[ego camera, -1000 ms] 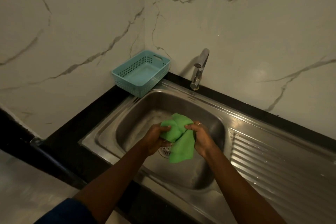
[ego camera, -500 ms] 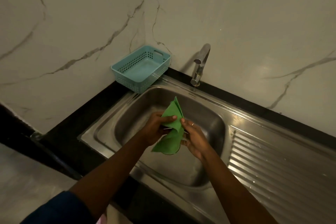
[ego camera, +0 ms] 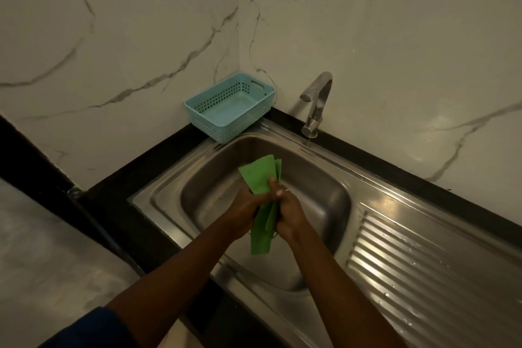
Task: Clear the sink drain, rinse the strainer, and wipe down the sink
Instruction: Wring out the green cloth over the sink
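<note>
while no writing seems legible, both hands grip green cloth (ego camera: 261,181).

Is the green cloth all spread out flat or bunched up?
Bunched up. Both hands, left hand and right hand, squeeze the green cloth lengthwise over the sink, folded ends sticking out above and below.

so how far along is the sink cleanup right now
Done: cannot confirm the drain or strainer; both hands hide the basin floor. In hand: the left hand and right hand grip the folded green cloth over the sink; the tap is off. Left: probably the wipe-down.
</note>
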